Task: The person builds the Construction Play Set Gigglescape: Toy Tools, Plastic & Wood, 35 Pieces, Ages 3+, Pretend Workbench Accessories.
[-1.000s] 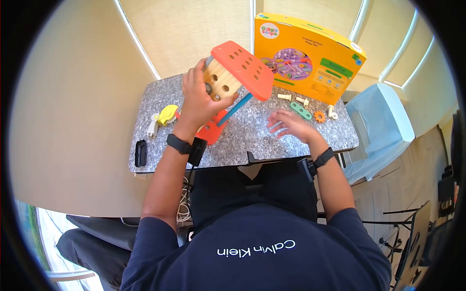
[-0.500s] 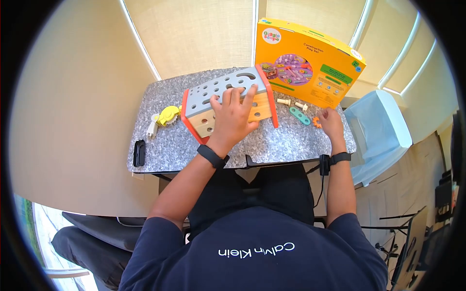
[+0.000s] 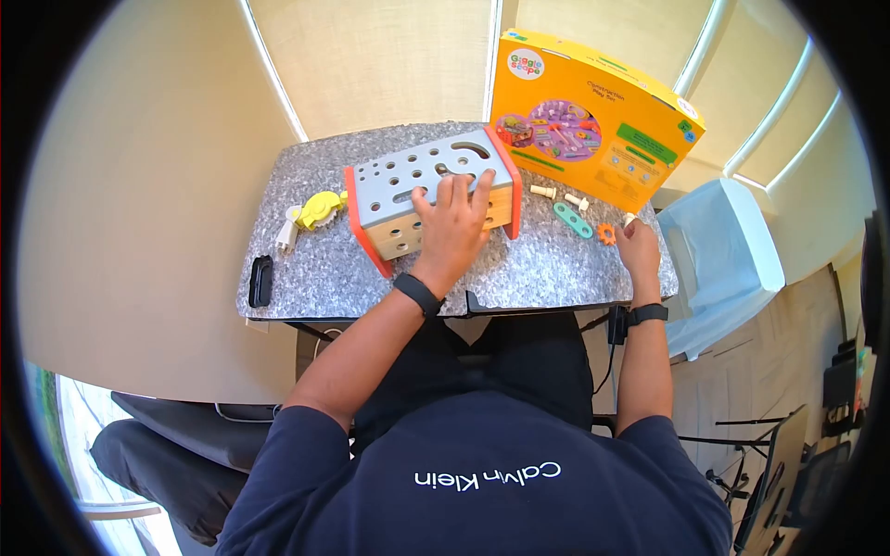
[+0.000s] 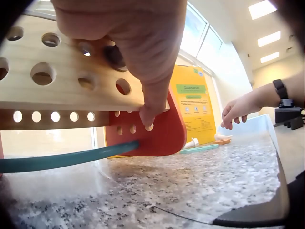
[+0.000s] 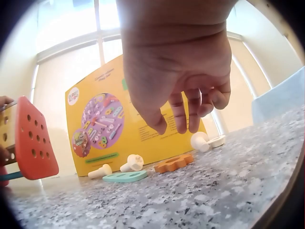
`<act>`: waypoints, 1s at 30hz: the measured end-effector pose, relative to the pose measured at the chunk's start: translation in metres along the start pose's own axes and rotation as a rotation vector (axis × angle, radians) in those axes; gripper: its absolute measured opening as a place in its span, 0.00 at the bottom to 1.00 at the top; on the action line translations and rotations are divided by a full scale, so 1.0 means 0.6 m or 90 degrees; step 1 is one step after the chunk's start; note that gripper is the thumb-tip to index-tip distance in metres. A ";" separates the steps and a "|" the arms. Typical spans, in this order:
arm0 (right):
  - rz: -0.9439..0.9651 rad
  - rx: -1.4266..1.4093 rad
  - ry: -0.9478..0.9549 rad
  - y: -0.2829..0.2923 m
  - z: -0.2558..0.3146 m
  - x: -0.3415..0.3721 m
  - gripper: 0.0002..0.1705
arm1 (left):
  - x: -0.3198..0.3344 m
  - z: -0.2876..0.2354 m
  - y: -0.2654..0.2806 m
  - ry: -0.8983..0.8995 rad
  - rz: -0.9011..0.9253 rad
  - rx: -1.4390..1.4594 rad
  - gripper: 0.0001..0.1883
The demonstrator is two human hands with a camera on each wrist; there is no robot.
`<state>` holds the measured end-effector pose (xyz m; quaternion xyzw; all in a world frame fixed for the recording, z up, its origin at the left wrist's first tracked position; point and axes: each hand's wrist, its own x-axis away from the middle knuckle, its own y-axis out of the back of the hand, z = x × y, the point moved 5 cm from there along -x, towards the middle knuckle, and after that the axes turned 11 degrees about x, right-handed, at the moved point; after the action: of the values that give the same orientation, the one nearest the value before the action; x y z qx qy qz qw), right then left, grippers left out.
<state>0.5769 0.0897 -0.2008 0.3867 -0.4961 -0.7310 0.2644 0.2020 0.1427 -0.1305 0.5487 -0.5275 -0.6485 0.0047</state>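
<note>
The wooden toolbox has a grey perforated top [image 3: 408, 172] and red ends, and it stands on the table. My left hand [image 3: 453, 228] grips it, fingers spread over the top; in the left wrist view the thumb [image 4: 151, 102] presses at the wooden side's lower edge. My right hand [image 3: 639, 248] hangs with fingers pointing down, just above a white bolt [image 5: 200, 141] with a ring-shaped piece beside it, not visibly holding anything. Left of that bolt lie an orange gear [image 3: 606, 234], a green strip [image 3: 572, 221] and two cream bolts [image 3: 543, 192] [image 3: 576, 202].
A yellow box [image 3: 593, 120] stands upright at the back right. On the table's left are a yellow toy piece [image 3: 319, 209], a white piece [image 3: 287, 233] and a black holder [image 3: 260, 282]. A bin with a light blue liner [image 3: 728, 250] stands right of the table.
The toolbox has come down from its tilted, raised pose, with its grey top now facing up. My left hand moved onto that top; my right hand moved right to the white bolt.
</note>
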 end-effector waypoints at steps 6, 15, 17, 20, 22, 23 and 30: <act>0.035 -0.023 0.027 -0.005 0.015 0.001 0.17 | 0.014 -0.010 -0.025 -0.042 0.021 -0.023 0.47; -0.012 -0.025 0.008 0.006 -0.003 -0.018 0.19 | -0.005 -0.016 0.068 0.056 0.083 0.011 0.58; -0.051 -0.043 -0.020 0.012 -0.023 -0.027 0.21 | -0.018 0.020 0.110 0.127 0.115 -0.020 0.62; -0.150 0.010 -0.039 0.007 -0.063 -0.051 0.22 | -0.042 0.108 0.147 0.190 0.238 -0.037 0.65; -0.148 0.020 -0.046 0.011 -0.081 -0.061 0.22 | -0.043 0.156 0.154 0.179 0.275 -0.022 0.66; -0.146 0.029 -0.052 0.013 -0.088 -0.065 0.22 | -0.041 0.176 0.152 0.169 0.311 -0.008 0.67; -0.190 -0.016 0.055 -0.008 -0.069 -0.076 0.22 | -0.010 0.224 0.124 0.187 0.317 0.175 0.67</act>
<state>0.6365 0.1052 -0.2003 0.4840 -0.4123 -0.7510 0.1782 0.0653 0.2046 -0.0963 0.4859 -0.7221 -0.4638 0.1653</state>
